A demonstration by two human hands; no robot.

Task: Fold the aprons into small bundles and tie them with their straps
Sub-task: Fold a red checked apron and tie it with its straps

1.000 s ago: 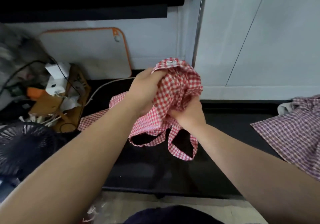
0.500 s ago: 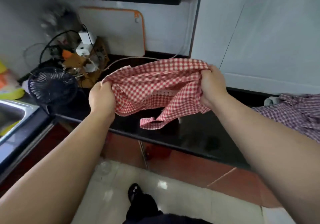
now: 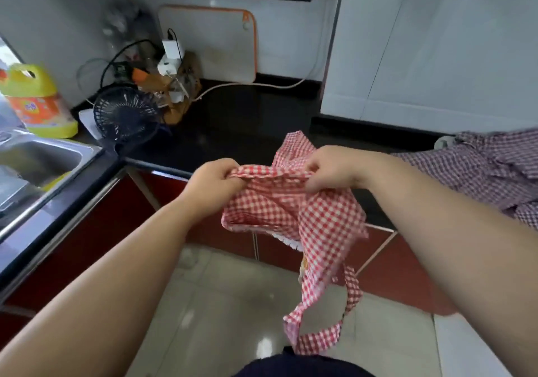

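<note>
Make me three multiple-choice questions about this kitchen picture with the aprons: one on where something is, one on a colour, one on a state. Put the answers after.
1. Where does the purple checked fabric apron lie?
A. on the glossy black countertop, at its right end
B. over a chair back
C. inside a basket

2. What colour is the rim of the white plastic cutting board leaning on the wall?
A. blue
B. orange
C. green

3. In what state is the red-and-white checked fabric apron?
A. tied in a bundle
B. spread flat on the counter
C. held up by the left hand and right hand, straps dangling

Answers: 1 A, it is draped on the countertop at the right; 2 B, an orange edge runs round the board; 3 C, both hands grip its top edge and it hangs loose.
</note>
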